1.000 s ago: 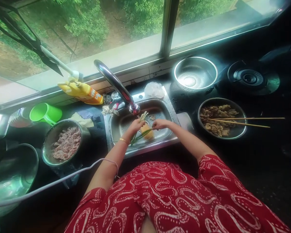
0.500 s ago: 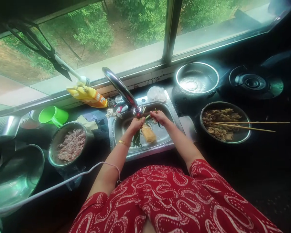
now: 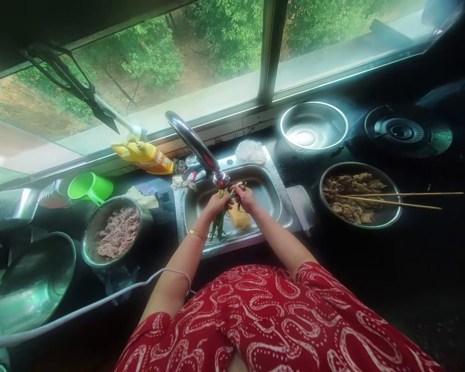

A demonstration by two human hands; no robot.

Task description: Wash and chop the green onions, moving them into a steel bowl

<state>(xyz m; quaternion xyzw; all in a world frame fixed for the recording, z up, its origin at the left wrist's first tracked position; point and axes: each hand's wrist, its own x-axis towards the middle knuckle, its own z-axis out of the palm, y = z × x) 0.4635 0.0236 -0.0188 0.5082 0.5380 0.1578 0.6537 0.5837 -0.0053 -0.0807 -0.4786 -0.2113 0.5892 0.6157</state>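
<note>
Overall, a glossy black worktop (image 3: 294,173) carries a rectangular stainless-steel sink (image 3: 269,194) near its front edge. Toward the worktop's right end sits a round metal bowl (image 3: 387,214) of brown pieces (image 3: 356,183), two thin wooden chopsticks (image 3: 422,206) over its rim; left of the sink, a smaller round metal bowl (image 3: 91,237) holds pinkish mince (image 3: 120,232). Over the sink's left half, the left hand (image 3: 216,204) is curled tight round a bunch of slim green stalks (image 3: 218,225) — leaves hanging toward the front left corner. Just beside it, the right hand (image 3: 246,200) pinches at the stalks' pale ends, thumb and fingers together — exactly which stalk, I cannot tell. Below the hands, a tan oblong block (image 3: 240,219) lies in the sink.
</note>
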